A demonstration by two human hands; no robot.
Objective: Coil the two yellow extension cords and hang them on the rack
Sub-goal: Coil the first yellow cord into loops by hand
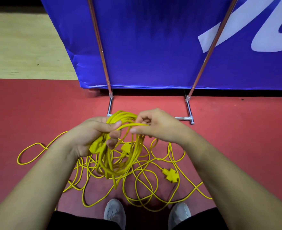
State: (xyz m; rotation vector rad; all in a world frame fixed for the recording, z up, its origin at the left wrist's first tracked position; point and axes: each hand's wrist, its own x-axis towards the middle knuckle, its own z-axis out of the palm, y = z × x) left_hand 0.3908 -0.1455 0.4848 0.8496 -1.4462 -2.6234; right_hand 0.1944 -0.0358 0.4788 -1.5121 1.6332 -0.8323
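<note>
The left hand [90, 135] is closed around a bundle of yellow loops, the coil [118, 146]; thumb on top, fingers curled beneath; a yellow plug body [97, 146] is pressed into the same palm; the coil hangs downward from this grip, its long axis running roughly from the hands toward the person's feet, with a short cord end projecting from its lower edge. The right hand [155, 127] is partly closed; thumb and forefinger pinch a single strand [133, 125] that lies across the top of the coil, running left to right between the two hands; the remaining fingers are curled loosely.

Loose yellow cord [143, 185] lies in tangled, overlapping loops on the red floor [29, 113] directly beneath the hands; one long loop reaches out to the left; a strand runs off to the right. A yellow multi-outlet socket [170, 173] lies flat on the floor at the right of the tangle; a second yellow connector [126, 148] is visible through the coil, on the floor.

The rack [189, 107] stands just beyond the hands; two chrome uprights rise from a low chrome base; nothing hangs on the visible part. Behind it stands a blue banner [153, 44] carrying large white lettering; the writing is cropped and cannot be read. Two grey shoes [114, 213] appear at the bottom edge. No container is in view.
</note>
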